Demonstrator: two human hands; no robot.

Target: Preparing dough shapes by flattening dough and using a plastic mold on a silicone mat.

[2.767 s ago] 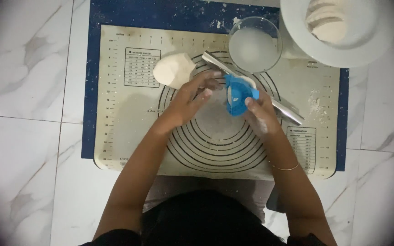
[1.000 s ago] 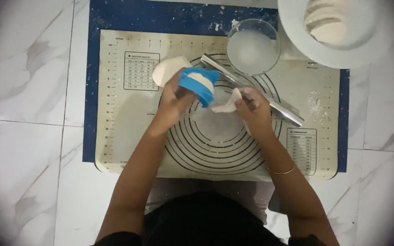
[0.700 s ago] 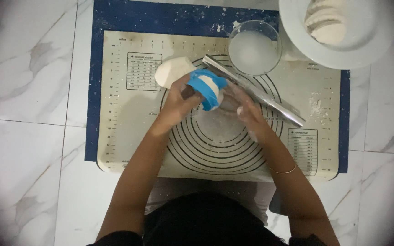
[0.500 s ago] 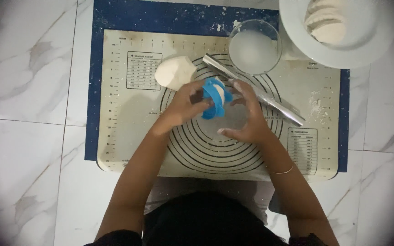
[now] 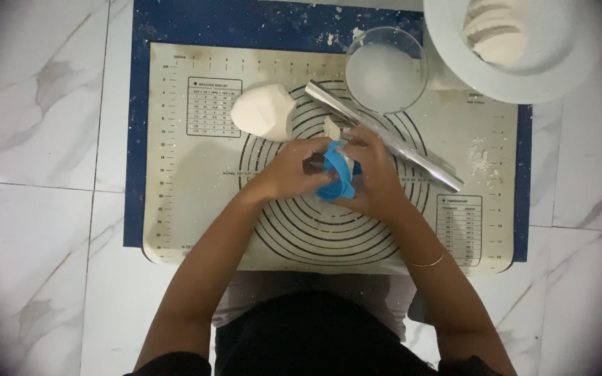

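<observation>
White marble floor (image 5: pixel 43 139) carries our cream baking mat (image 5: pixel 189 209) with its printed rings and tables. Our left hand (image 5: pixel 290 170) and right hand (image 5: pixel 374 177) close their fingers around a blue dumpling press (image 5: pixel 336 174), folded nearly shut, beside a dough lump (image 5: pixel 263 111).

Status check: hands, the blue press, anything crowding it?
Both hands, left hand and right hand, shut on blue press. Rolling pin just behind.

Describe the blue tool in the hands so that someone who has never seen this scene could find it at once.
On the cream baking mat with black rings, look at the centre, where the left hand and right hand meet. Between them is a small blue press, folded nearly shut. It is the only bright blue handheld thing; the dough ball and metal rolling pin nearby are pale or silver.
</observation>
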